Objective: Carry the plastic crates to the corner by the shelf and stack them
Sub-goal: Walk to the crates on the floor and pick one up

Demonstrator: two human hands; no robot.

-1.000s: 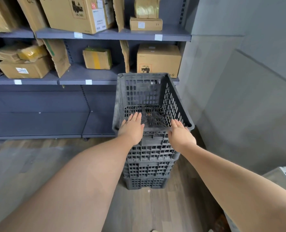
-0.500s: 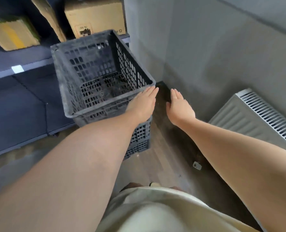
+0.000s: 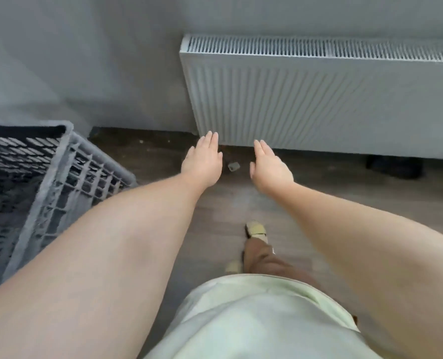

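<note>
At the left edge of the view stands the crate (image 3: 60, 177), dark grey lattice plastic, cut off by the frame so only its near right corner and part of its open top show. Its rim corner points toward the wall (image 3: 85, 73), and the visible side wall runs down and left; the long axis cannot be told from this much. Whether other crates sit under it cannot be seen.

Both hands are out in front over the floor (image 3: 318, 193), well apart from the crate and touching nothing. On the left hand (image 3: 202, 161) the grip is spread flat, fingers straight and close together, palm down. On the right hand (image 3: 269, 167) the fingers are likewise straight and together, holding nothing, the palm turned inward.

Open floor lies between crate and radiator (image 3: 306, 94), with a dark strip along the wall's foot. A small grey object (image 3: 234, 166) rests on the floor between the two hands, just below the radiator's lower edge. The radiator is white, ribbed, mounted on the grey wall, with a gap beneath it. Wood-look boards, brown-grey, cover the floor. One foot in a pale shoe (image 3: 256, 229) is set forward on the boards below the hands.
</note>
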